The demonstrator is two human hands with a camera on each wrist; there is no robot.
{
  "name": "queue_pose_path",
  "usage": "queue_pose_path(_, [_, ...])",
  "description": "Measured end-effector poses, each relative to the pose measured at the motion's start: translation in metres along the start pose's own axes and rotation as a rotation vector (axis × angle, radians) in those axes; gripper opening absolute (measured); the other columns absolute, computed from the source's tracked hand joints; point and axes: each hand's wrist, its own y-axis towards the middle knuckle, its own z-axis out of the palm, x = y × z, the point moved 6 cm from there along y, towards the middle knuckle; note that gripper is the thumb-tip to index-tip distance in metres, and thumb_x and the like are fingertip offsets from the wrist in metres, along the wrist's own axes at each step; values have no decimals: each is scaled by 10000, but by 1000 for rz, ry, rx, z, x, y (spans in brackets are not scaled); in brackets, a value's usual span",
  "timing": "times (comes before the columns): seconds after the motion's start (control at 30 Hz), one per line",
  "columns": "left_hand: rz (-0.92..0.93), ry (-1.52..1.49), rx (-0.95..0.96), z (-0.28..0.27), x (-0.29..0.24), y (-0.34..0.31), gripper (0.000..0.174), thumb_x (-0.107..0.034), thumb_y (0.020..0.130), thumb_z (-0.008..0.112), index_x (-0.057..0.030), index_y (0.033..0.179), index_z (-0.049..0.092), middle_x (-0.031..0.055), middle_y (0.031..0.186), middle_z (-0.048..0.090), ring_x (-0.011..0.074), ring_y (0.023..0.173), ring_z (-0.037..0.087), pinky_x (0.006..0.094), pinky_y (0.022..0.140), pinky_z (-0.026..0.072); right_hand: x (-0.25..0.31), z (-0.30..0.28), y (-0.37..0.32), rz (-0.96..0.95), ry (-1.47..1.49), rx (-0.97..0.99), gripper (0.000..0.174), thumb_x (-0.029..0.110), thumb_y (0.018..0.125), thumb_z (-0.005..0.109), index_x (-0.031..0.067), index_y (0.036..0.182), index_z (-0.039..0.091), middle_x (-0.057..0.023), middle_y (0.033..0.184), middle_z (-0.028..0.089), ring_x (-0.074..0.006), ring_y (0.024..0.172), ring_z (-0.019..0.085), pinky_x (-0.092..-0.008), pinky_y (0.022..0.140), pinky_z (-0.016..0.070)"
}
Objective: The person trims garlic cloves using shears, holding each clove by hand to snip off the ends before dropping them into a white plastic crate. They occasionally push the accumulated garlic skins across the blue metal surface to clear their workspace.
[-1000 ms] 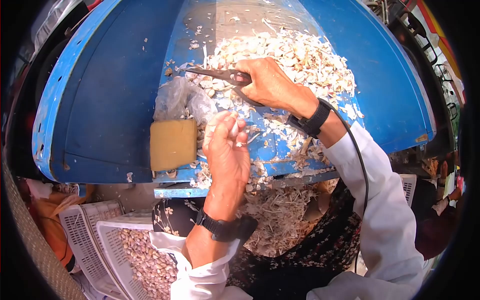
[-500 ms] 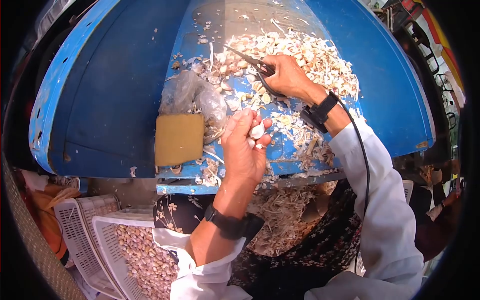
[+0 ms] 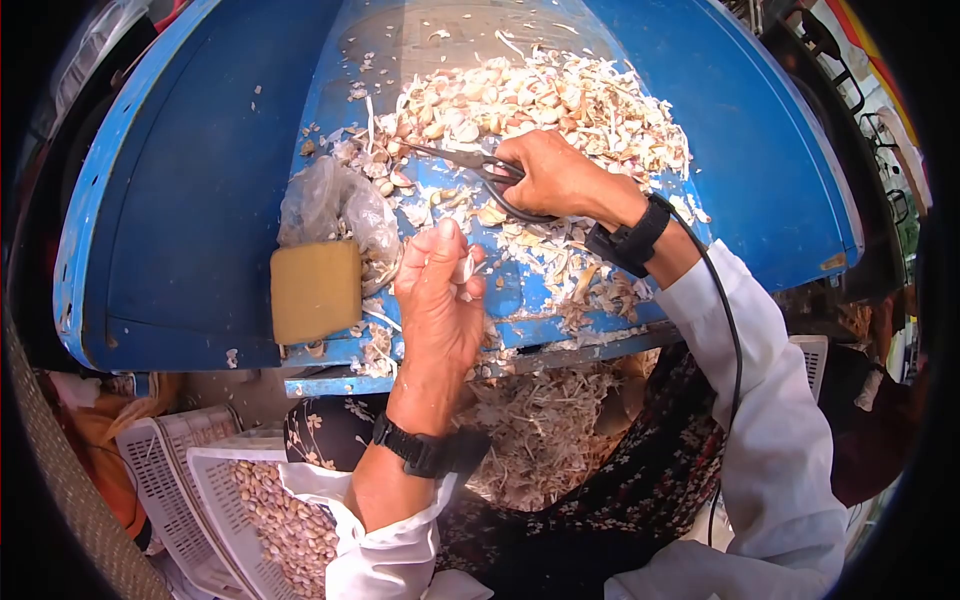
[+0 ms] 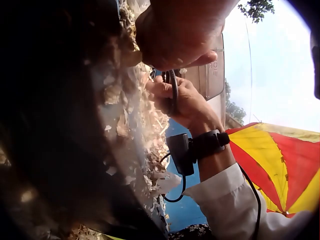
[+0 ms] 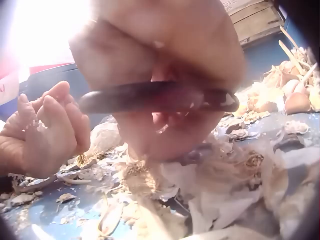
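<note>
My left hand (image 3: 440, 300) is palm-up over the near part of the blue table, its fingers curled round a white garlic clove (image 3: 464, 270). The fingers partly cover the clove. Farther in and to the right, my right hand (image 3: 565, 178) grips dark-handled scissors (image 3: 466, 158) by the loops. Their blades point left, above scattered cloves and skins. Just beyond the right hand lies a broad heap of garlic cloves (image 3: 540, 95) mixed with dry stalks. In the right wrist view a dark scissor handle (image 5: 150, 99) crosses in front of the right hand's fingers.
A yellowish block (image 3: 316, 292) lies left of the left hand, beside a crumpled clear plastic bag (image 3: 335, 205). Loose garlic skins (image 3: 570, 265) litter the blue table (image 3: 200, 200). Below left stands a white crate (image 3: 205, 462) of cloves. Trimmings fill the space below the table edge.
The head view has swung about. The scissors have come back from over the heap, toward the body. The clove in my left hand is more covered by its fingers than half a second ago.
</note>
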Motion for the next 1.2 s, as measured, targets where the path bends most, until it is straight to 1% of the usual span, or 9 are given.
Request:
queue_pose_path(0.17, [47, 161, -60, -5, 3, 5, 179, -132, 840, 690, -54, 955, 578, 4, 769, 573, 116, 700, 578, 179, 463, 426, 8, 11, -13, 69, 161, 66, 300, 256, 657, 763, 23, 721, 586, -79, 574, 532, -138, 570, 492, -335, 520, 384])
queue_pose_path(0.3, [138, 438, -108, -3, -1, 5, 304, -143, 848, 679, -7, 1101, 578, 11, 786, 571, 94, 681, 563, 188, 433, 438, 17, -1, -14, 45, 475, 113, 220, 180, 703, 744, 38, 674, 579, 59, 586, 493, -37, 531, 400, -227, 474, 295])
queue_pose_path(0.43, [164, 512, 31, 12, -3, 0, 370, -177, 869, 659, 6, 1175, 560, 26, 849, 589, 78, 681, 559, 183, 410, 425, 46, -20, -25, -32, 563, 178, 179, 134, 718, 724, 24, 702, 583, 40, 584, 516, -36, 522, 433, -214, 467, 322])
queue_pose_path(0.63, [-50, 321, 195, 21, 2, -11, 353, -211, 893, 624, -4, 1164, 532, 44, 866, 603, 93, 649, 573, 159, 375, 393, 45, -27, -37, -31, 771, 361, 180, 112, 718, 745, -3, 787, 625, -50, 641, 623, -98, 552, 607, -209, 506, 488])
queue_pose_path(0.73, [-70, 351, 226, 26, 1, -15, 350, -219, 899, 615, -6, 1162, 526, 56, 862, 599, 89, 640, 571, 154, 366, 391, 46, -30, -41, -38, 760, 362, 200, 106, 706, 761, -12, 792, 625, -37, 645, 624, -86, 550, 594, -209, 497, 464])
queue_pose_path(0.87, [-32, 374, 134, 21, -1, -12, 239, -226, 936, 561, -54, 1095, 520, 37, 891, 595, 56, 608, 506, 114, 358, 325, 53, -24, -42, -162, 541, 98, 209, 152, 700, 739, -19, 754, 631, -40, 564, 565, -49, 554, 442, -259, 494, 381])
queue_pose_path(0.97, [-24, 267, 143, 22, -6, -12, 236, -216, 928, 572, -52, 1085, 508, 54, 929, 607, 62, 612, 519, 122, 359, 342, 63, -29, -51, -160, 485, -118, 222, 171, 705, 742, -10, 736, 616, -74, 576, 543, -56, 579, 459, -269, 513, 398])
queue_pose_path(1.03, [-37, 264, 181, 24, -7, -14, 282, -218, 910, 600, -36, 1102, 504, 74, 929, 614, 76, 610, 540, 143, 360, 378, 63, -29, -54, -128, 454, -133, 239, 188, 706, 740, -7, 729, 605, -91, 574, 543, -67, 563, 458, -276, 513, 401])
queue_pose_path(1.2, [103, 329, 101, 20, -14, -11, 300, -200, 916, 587, -17, 1137, 500, 75, 924, 618, 93, 600, 553, 167, 345, 381, 72, -47, -70, -159, 159, -211, 365, 300, 687, 760, 4, 682, 548, -156, 576, 544, -289, 523, 550, -347, 513, 434])
